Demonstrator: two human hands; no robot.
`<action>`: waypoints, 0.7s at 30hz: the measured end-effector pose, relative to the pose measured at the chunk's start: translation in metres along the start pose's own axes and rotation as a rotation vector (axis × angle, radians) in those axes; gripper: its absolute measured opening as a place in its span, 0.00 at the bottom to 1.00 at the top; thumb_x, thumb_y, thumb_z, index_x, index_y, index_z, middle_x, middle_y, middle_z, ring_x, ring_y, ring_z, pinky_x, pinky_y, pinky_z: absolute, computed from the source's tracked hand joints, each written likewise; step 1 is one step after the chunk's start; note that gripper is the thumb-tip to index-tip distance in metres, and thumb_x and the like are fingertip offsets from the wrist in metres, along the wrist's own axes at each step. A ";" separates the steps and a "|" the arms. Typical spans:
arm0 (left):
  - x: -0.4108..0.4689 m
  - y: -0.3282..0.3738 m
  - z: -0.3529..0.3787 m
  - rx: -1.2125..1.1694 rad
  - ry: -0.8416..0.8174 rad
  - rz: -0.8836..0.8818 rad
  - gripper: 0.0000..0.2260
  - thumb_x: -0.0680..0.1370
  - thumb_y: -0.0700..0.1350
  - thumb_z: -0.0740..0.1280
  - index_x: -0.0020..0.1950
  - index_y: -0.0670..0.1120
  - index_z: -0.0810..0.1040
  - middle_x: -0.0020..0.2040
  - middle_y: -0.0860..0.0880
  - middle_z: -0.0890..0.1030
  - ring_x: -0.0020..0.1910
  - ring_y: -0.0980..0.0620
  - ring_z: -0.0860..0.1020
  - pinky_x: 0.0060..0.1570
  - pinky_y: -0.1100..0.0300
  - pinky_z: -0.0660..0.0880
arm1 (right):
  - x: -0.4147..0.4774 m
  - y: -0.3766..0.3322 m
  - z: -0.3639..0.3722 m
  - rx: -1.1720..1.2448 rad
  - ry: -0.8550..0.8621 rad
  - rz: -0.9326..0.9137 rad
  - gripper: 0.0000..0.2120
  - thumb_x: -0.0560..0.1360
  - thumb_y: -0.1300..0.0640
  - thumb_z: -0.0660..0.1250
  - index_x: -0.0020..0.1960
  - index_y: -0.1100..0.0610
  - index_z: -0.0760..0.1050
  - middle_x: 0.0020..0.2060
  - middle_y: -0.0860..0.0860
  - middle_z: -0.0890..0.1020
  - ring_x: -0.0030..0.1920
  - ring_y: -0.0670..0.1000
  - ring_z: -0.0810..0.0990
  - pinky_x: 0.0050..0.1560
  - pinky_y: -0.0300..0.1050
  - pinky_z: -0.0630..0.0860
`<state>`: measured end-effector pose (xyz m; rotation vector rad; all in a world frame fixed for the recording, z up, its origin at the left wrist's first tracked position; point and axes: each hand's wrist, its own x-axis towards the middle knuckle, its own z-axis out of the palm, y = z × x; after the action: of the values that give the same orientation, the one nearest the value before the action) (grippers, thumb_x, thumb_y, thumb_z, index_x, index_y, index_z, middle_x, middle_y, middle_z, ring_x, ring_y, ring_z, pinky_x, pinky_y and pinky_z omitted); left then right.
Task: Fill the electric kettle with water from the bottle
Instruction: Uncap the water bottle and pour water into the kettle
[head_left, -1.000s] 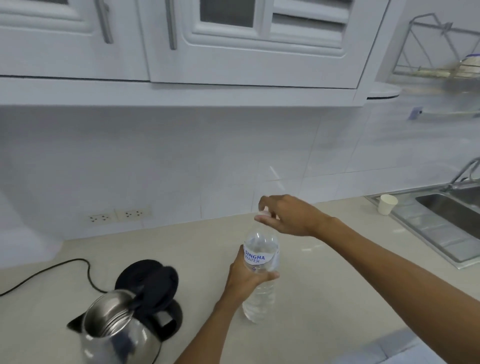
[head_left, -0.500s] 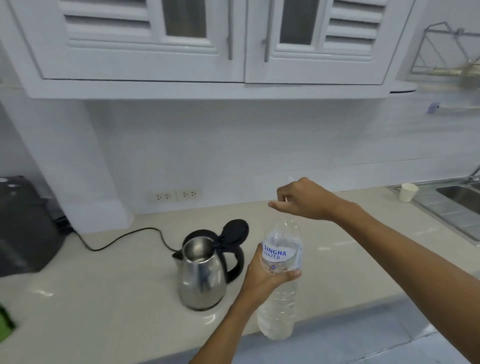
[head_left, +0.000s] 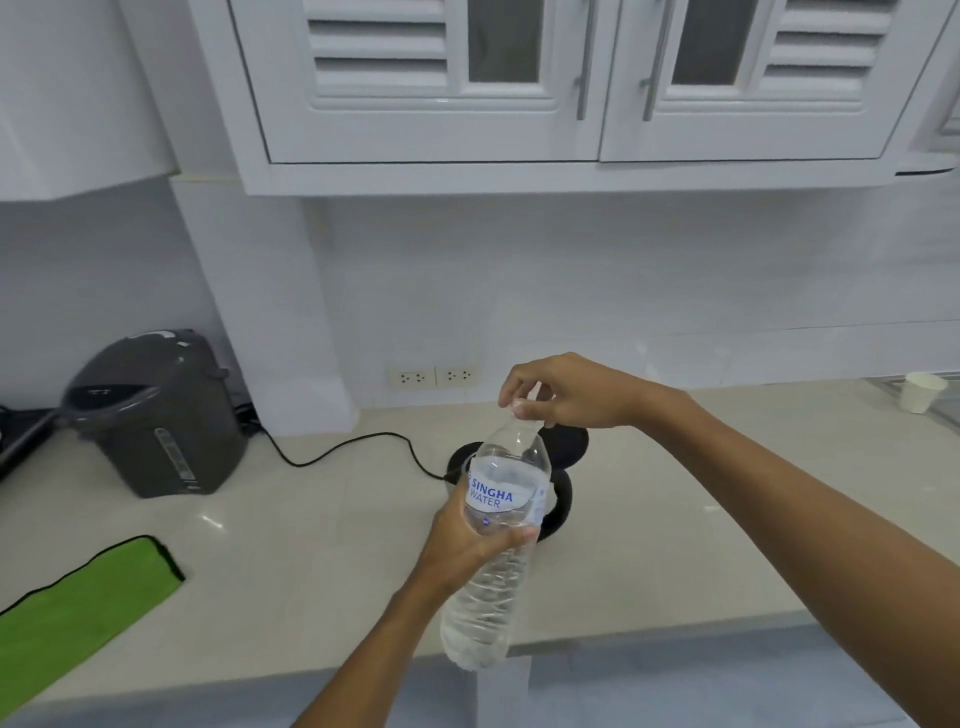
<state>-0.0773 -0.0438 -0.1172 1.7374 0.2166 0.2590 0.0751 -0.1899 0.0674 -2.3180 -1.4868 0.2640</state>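
Note:
A clear plastic water bottle (head_left: 493, 571) with a white and blue label is held in the air, tilted, in front of the counter's edge. My left hand (head_left: 467, 540) grips it around the middle. My right hand (head_left: 566, 392) pinches its cap at the top with thumb and fingers. The electric kettle (head_left: 563, 493) stands on the counter right behind the bottle and is mostly hidden; only its black open lid and black handle show. Its black cord (head_left: 337, 449) runs left along the counter.
A dark grey hot-water dispenser (head_left: 156, 415) stands at the left on the beige counter (head_left: 311, 545). A green cloth (head_left: 78, 608) lies at the front left. A white paper cup (head_left: 922, 392) stands far right. Wall sockets (head_left: 434, 375) sit behind; white cabinets (head_left: 571, 88) hang above.
The view has swung left, bringing the dispenser and green cloth into sight. The bottle has come in front of the kettle and now hides its body. My right hand is back on the cap.

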 end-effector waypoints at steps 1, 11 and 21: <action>-0.001 0.000 -0.008 0.022 0.001 -0.013 0.33 0.69 0.48 0.86 0.70 0.55 0.77 0.60 0.55 0.88 0.59 0.54 0.87 0.64 0.47 0.83 | 0.003 -0.001 0.001 -0.009 0.000 -0.014 0.08 0.81 0.55 0.68 0.59 0.48 0.80 0.54 0.44 0.83 0.45 0.40 0.83 0.51 0.44 0.81; 0.012 0.009 -0.070 0.437 -0.138 -0.150 0.34 0.64 0.62 0.86 0.67 0.59 0.78 0.57 0.62 0.88 0.54 0.63 0.86 0.61 0.54 0.83 | -0.010 0.025 0.007 0.059 0.144 0.032 0.10 0.82 0.57 0.68 0.59 0.45 0.79 0.57 0.44 0.83 0.55 0.50 0.82 0.59 0.50 0.79; 0.026 0.011 -0.099 0.628 -0.187 -0.273 0.34 0.62 0.66 0.84 0.66 0.60 0.80 0.57 0.62 0.88 0.55 0.60 0.86 0.58 0.56 0.83 | -0.031 0.044 0.011 0.135 0.139 0.066 0.08 0.83 0.55 0.65 0.60 0.47 0.79 0.57 0.42 0.82 0.52 0.45 0.82 0.49 0.31 0.72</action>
<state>-0.0814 0.0549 -0.0881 2.3057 0.4258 -0.1959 0.0950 -0.2320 0.0377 -2.2324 -1.2873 0.2094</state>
